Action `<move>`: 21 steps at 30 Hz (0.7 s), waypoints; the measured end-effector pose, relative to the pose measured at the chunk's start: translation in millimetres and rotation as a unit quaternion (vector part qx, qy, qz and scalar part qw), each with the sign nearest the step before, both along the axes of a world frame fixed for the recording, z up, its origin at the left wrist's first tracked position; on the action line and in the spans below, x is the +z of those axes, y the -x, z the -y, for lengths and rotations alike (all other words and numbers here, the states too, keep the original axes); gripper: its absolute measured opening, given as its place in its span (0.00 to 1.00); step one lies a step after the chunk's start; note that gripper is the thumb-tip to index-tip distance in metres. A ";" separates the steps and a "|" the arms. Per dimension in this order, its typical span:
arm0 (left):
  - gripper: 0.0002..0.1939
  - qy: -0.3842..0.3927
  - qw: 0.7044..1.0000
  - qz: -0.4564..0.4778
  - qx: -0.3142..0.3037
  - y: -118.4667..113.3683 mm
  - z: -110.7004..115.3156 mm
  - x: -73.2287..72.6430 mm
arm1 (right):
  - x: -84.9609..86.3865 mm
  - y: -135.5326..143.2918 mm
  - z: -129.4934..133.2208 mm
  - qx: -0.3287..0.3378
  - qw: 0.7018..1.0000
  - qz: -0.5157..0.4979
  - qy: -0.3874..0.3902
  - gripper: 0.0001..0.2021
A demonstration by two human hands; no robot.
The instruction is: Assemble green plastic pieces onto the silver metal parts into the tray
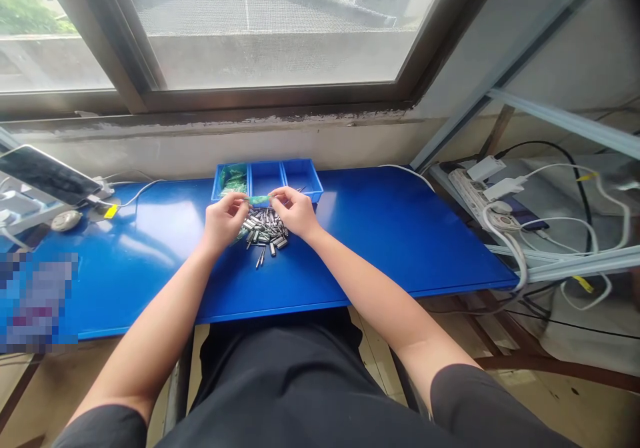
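A small green packet [259,201] is stretched between my two hands, just in front of the blue three-part bin [267,180]. My left hand [227,220] pinches its left end, and my right hand [294,212] pinches its right end. Beneath and between the hands lies a pile of small metal parts [267,228] on the blue table [390,235]. Green packets [234,177] fill the bin's left compartment. The middle and right compartments show bare blue bottoms. What is inside the held packet is too small to tell.
At the left, a phone [50,171] leans on a stand, with a white cable and a pale mouse-like object [66,220] nearby. A power strip [483,198] with plugs and cables sits off the table's right end, beside a metal frame. A window stands behind the table.
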State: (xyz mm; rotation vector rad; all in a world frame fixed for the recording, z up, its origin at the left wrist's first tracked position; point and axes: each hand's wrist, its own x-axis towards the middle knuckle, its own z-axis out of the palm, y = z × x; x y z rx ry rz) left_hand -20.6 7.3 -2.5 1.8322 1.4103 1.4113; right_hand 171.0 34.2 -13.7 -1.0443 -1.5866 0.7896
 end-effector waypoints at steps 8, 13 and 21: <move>0.07 -0.013 1.000 -0.011 0.001 -1.3 2.6 4.4 | -1.0 -1.2 -4.8 0.016 0.995 -0.089 0.028 0.11; 0.05 -0.039 0.998 -0.041 0.013 -1.0 1.9 2.2 | 2.4 0.5 -1.1 -0.003 0.997 -0.074 0.010 0.09; 0.06 -0.040 0.998 -0.044 0.020 -0.4 0.4 1.7 | 5.6 0.5 2.2 -0.008 0.999 -0.029 0.013 0.07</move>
